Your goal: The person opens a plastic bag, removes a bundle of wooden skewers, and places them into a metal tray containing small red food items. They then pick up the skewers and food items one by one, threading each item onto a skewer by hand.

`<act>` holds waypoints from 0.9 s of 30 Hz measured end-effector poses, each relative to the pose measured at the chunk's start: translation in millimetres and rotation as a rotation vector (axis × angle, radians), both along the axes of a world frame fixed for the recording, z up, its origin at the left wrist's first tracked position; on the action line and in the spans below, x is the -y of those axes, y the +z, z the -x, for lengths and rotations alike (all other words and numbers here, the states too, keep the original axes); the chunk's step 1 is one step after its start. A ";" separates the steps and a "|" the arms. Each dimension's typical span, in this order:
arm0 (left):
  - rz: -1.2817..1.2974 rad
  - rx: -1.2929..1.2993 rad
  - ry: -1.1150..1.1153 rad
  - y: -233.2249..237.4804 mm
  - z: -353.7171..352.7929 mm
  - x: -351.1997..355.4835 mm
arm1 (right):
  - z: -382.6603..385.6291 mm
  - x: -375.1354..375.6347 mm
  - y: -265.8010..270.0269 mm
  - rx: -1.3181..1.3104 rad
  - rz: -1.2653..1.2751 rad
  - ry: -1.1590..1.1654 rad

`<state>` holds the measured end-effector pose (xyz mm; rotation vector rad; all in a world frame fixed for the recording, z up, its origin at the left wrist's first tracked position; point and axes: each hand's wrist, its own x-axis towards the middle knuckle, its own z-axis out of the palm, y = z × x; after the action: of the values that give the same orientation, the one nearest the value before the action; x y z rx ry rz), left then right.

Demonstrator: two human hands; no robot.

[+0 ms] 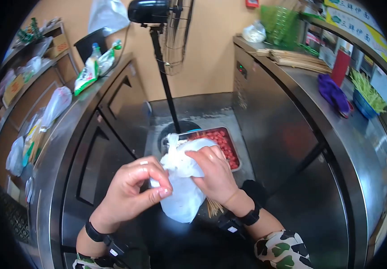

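Note:
A white, cloudy plastic bag (182, 197) with a bunched, twisted top hangs in front of me. My right hand (215, 172) is closed around its upper right side, thumb and fingers pressed into the plastic. On the bag's left side is my left hand (137, 186), its thumb and index fingertip pinched together against or just in front of the plastic; whatever lies between them is hidden. Below and beyond the bag, a metal tray (234, 169) on the floor holds many red pieces (220, 139), partly covered by the bag and my right hand.
Thin sticks (213, 207) show under the bag. A black stand fan (164, 67) rises behind the tray. Steel counters flank me: the left (86, 107) carries plastic packages, the right (287, 76) bundled sticks, a purple cloth (334, 92) and a blue basket of greens (367, 103).

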<state>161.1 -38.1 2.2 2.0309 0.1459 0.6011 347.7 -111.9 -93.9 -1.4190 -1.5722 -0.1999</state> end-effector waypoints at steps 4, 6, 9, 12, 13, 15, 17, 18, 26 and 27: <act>-0.188 -0.017 0.002 -5.3 -8.4 23.4 | -18.4 12.9 -28.9 -0.037 -0.083 -0.085; -0.162 0.033 0.161 -17.1 -6.3 17.3 | -23.8 21.9 -33.2 0.008 -0.148 -0.113; -0.056 0.021 0.284 -36.1 -11.2 -0.8 | -18.1 29.1 -31.8 0.021 -0.201 -0.108; -0.278 -0.088 0.200 -52.8 -16.8 0.3 | -11.6 30.1 -29.7 0.029 -0.224 -0.068; -0.253 -0.130 0.245 -54.6 -20.4 8.2 | -9.0 30.3 -30.7 0.027 -0.225 -0.054; -0.376 -0.152 0.308 -61.0 -20.8 11.8 | -6.3 30.0 -33.5 0.048 -0.205 -0.036; -0.677 -0.114 0.342 -73.4 -23.0 1.9 | -4.1 30.8 -37.3 0.056 -0.184 -0.032; -0.688 -0.083 0.398 -77.8 -22.7 -3.3 | -3.4 31.2 -39.5 0.054 -0.176 -0.036; -0.426 0.062 0.730 -87.2 -1.7 -36.3 | -8.9 41.5 -49.1 -0.019 0.151 0.068; -0.398 0.090 0.705 -88.5 -0.9 -37.1 | -4.4 44.0 -38.8 -0.119 0.214 0.172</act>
<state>162.0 -0.9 -86.4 2.3155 0.7598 1.2336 352.1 -155.9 -132.6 -1.4202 -1.6434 0.1566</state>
